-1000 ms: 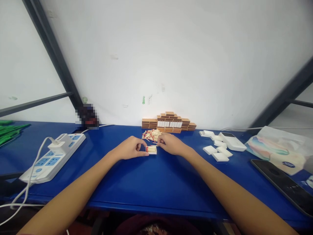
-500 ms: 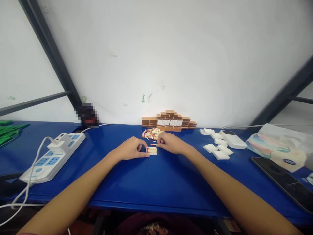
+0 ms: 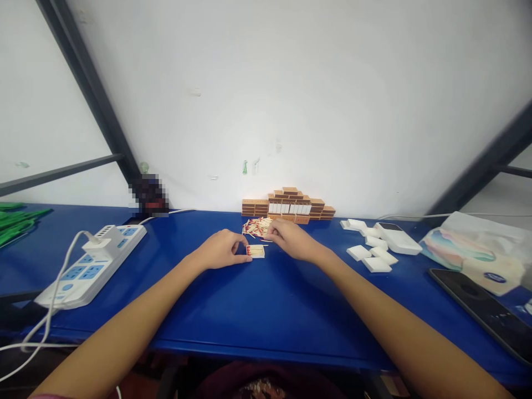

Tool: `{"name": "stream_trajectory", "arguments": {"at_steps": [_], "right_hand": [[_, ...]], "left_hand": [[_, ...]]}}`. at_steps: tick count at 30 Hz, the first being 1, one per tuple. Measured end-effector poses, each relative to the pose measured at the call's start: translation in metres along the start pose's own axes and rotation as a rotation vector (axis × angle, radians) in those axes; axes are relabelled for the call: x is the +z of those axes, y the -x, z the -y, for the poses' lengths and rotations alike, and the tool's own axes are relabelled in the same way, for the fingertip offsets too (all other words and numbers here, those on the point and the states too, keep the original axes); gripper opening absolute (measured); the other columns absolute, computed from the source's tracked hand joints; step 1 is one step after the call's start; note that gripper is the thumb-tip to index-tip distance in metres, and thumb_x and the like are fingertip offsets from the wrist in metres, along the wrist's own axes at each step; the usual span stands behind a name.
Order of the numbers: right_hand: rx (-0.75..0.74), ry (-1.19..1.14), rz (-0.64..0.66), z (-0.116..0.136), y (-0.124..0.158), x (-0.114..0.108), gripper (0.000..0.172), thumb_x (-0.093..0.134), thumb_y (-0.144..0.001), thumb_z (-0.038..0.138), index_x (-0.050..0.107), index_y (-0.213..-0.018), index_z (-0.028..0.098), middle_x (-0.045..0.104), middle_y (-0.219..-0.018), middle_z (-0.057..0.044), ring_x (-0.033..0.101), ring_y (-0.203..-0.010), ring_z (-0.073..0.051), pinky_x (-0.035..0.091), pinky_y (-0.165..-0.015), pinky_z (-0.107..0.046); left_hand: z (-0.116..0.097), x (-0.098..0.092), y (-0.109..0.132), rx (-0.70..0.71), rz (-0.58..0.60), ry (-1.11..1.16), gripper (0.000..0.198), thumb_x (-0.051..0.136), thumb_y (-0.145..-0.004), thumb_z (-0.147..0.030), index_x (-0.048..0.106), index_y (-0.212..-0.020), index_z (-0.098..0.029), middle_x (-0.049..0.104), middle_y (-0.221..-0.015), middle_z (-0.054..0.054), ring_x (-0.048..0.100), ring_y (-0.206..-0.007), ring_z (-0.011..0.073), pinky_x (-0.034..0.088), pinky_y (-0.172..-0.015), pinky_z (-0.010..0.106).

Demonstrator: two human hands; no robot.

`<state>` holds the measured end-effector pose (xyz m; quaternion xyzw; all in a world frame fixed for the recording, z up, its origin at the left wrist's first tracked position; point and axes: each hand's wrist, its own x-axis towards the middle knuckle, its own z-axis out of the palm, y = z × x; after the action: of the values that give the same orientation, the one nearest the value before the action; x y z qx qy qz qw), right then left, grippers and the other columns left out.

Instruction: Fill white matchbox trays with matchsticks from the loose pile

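A small white matchbox tray (image 3: 258, 256) lies on the blue table with several red-headed matches in it. My left hand (image 3: 222, 250) steadies it, thumb and fingers curved around its left end. At the right edge of the loose match pile (image 3: 254, 228), my right hand (image 3: 288, 238) has its fingertips pinched together. Whether a match is between them I cannot make out. One match (image 3: 261, 245) lies along the tray's far edge.
Behind the pile, brown matchboxes (image 3: 290, 191) stand stacked against the wall. White trays (image 3: 377, 265), a white device (image 3: 399, 239), a tissue pack (image 3: 477, 249) and a phone (image 3: 482, 310) lie right. A power strip (image 3: 87, 277) with cables is left.
My right hand has moved away from the tray to the pile; the match it held now appears to lie at the tray. My left hand and the tray have shifted slightly left and away from me.
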<state>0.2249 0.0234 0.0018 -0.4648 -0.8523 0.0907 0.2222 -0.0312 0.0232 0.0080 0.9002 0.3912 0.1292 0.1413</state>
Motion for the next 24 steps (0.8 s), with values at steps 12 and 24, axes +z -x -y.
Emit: {"name": "stream_trajectory", "arguments": {"at_steps": [12, 24], "right_hand": [[0.007, 0.026, 0.169, 0.029, 0.006, 0.006, 0.008, 0.063, -0.098, 0.02, 0.063, -0.091, 0.018, 0.066, -0.092, -0.004, 0.059, -0.082, -0.016, 0.036, -0.068, -0.026], [-0.047, 0.034, 0.101, 0.02, 0.005, 0.01, 0.015, 0.057, -0.101, 0.023, 0.061, -0.087, 0.018, 0.066, -0.091, -0.005, 0.057, -0.079, -0.016, 0.034, -0.067, -0.026]], "left_hand": [[0.0, 0.0, 0.0, 0.024, 0.018, -0.015, 0.044, 0.068, -0.086, -0.06, 0.076, -0.105, -0.021, 0.066, -0.067, -0.001, 0.06, -0.06, 0.0149, 0.035, -0.058, 0.026], [0.0, 0.001, 0.0, 0.037, 0.013, -0.036, 0.041, 0.07, -0.086, -0.057, 0.075, -0.107, -0.023, 0.066, -0.068, -0.001, 0.06, -0.06, 0.0152, 0.034, -0.058, 0.026]]}}
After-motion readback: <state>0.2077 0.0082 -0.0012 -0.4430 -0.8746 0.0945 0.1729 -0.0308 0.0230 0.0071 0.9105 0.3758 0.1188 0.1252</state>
